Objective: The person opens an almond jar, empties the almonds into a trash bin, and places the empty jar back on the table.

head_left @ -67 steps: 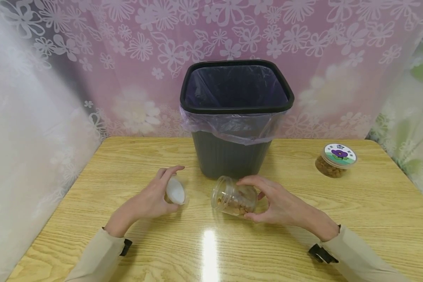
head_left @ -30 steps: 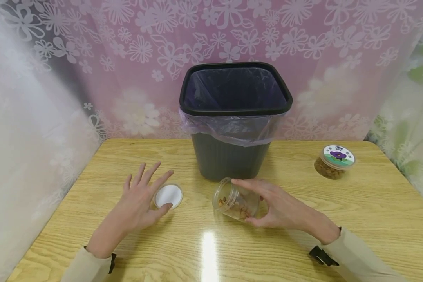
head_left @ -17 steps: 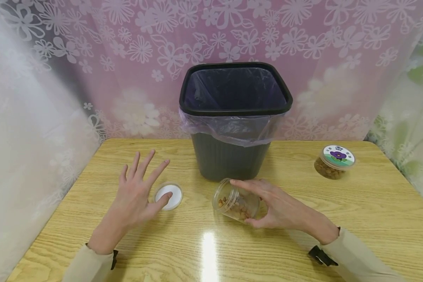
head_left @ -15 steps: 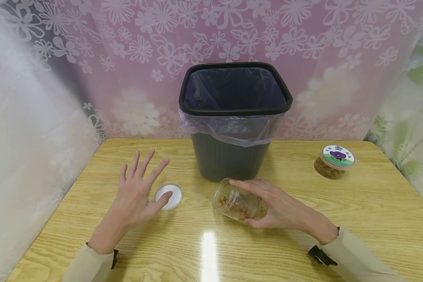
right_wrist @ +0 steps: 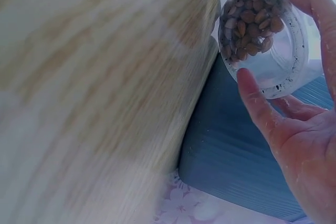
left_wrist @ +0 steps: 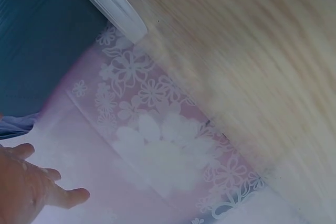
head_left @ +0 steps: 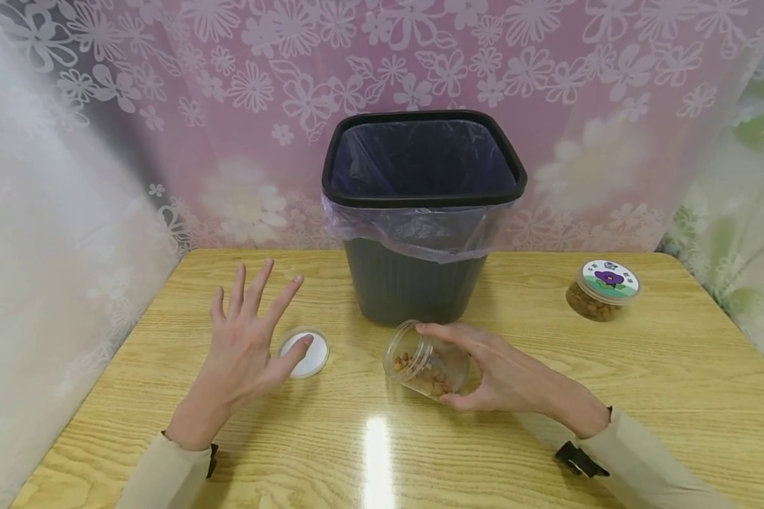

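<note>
Your left grip [head_left: 240, 353]: fingers spread wide, nothing held, thumb over lid [head_left: 313, 359] lying on tabletop [head_left: 293, 445]. Bin [head_left: 414, 283] upright behind jar [head_left: 448, 364]. Jar tipped on side, mouth leftward, nuts [head_left: 438, 384] inside; your right grip [head_left: 506, 371] curled round it from right. Lidded jar [head_left: 601, 291] farther right, well apart, upright on tabletop.

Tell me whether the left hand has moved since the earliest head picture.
Yes. Judged against the bin in the head view, the left hand has shifted leftward, farther from it.
</note>
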The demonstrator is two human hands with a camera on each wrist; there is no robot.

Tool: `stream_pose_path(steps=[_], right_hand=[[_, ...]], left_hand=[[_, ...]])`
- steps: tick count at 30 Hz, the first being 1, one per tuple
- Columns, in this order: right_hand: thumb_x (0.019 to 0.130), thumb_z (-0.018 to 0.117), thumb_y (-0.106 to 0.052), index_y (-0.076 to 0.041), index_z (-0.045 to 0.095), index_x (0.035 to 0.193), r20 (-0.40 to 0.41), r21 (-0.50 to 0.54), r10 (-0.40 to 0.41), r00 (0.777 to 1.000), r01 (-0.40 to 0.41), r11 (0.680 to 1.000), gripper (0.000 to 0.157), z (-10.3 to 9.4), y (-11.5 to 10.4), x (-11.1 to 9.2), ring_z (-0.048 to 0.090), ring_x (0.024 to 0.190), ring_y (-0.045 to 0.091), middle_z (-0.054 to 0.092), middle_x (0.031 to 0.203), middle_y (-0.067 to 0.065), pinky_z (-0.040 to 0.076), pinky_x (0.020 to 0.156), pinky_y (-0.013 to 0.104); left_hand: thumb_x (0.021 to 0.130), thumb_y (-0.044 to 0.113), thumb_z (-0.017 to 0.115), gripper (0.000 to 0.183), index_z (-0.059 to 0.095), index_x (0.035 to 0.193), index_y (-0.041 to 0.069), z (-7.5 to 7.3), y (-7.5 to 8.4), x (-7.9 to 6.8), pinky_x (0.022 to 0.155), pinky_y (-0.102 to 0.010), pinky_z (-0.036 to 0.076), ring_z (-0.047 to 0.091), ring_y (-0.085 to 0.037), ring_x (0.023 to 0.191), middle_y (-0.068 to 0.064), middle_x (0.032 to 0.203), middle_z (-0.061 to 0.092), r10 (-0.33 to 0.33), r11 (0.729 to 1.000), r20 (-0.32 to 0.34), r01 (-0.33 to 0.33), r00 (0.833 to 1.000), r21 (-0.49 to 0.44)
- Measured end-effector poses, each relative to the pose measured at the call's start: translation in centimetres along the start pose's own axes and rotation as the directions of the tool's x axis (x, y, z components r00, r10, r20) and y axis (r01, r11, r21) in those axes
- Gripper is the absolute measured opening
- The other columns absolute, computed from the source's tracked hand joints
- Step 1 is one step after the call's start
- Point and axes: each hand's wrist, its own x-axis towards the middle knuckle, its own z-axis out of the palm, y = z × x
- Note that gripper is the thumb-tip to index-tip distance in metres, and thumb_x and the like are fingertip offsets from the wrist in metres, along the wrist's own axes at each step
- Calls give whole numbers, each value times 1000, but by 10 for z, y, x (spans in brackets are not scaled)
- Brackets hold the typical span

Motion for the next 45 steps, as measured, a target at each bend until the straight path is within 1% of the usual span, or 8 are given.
stream_pose_path(steps=[9,15,23,30,34,39,42,45], right_hand=[[70,93,-23,-18,41,154,-53,-23,-27,998,26,999,99,1,1,-5,60,129,20,55,151,4,57,97,41],[69,93,-22,-15,44,153,-77,-12,-24,997,23,1000,97,-1,2,-11,62,117,17,57,147,5,58,86,34],[69,94,-18,-13,44,152,-130,-7,-29,991,28,1000,97,-7,3,-23,62,122,19,58,146,8,61,85,31],[62,95,-11,-12,42,151,-170,-12,7,985,-9,1000,103,-19,6,-31,62,118,9,57,146,8,60,84,27],[58,96,-6,-8,44,149,-215,-14,12,976,-15,1000,105,-30,9,-35,58,120,0,58,142,8,59,85,21],[57,95,1,-2,45,148,-267,14,7,964,-4,1000,104,-40,13,-39,53,124,-8,53,149,-5,57,85,15],[56,94,3,-2,45,149,-284,8,22,958,-21,1000,105,-45,14,-43,50,127,-11,46,153,-16,55,86,12],[55,95,3,-4,45,150,-297,-18,51,954,-59,998,107,-49,14,-47,48,127,-13,43,152,-21,53,88,9]], left_hand=[[96,65,45,73,43,156,24,-1,3,6,106,-86,17,18,-56,152,-19,168,27,4,999,-93,-8,996,-37],[97,67,44,73,45,155,22,-5,7,13,110,-84,16,17,-55,153,-17,169,26,16,997,-154,-28,988,-79],[97,64,49,72,49,152,18,-9,16,25,109,-82,19,23,-53,153,-22,164,34,57,990,-243,-87,968,-113],[98,61,50,68,52,150,18,-15,22,37,111,-80,21,26,-54,151,-22,163,36,103,984,-278,-139,955,-113],[98,60,51,67,52,150,17,-18,25,44,112,-79,21,25,-52,152,-21,163,35,116,982,-283,-153,952,-113],[97,59,52,68,50,151,18,-23,28,53,114,-78,21,24,-49,153,-20,165,34,130,979,-300,-170,945,-112],[97,59,52,68,49,152,19,-27,30,59,113,-77,23,24,-48,154,-19,165,33,143,976,-301,-184,943,-112],[97,58,52,67,49,152,19,-31,33,64,112,-76,24,23,-47,155,-18,166,32,159,973,-302,-201,940,-114]])
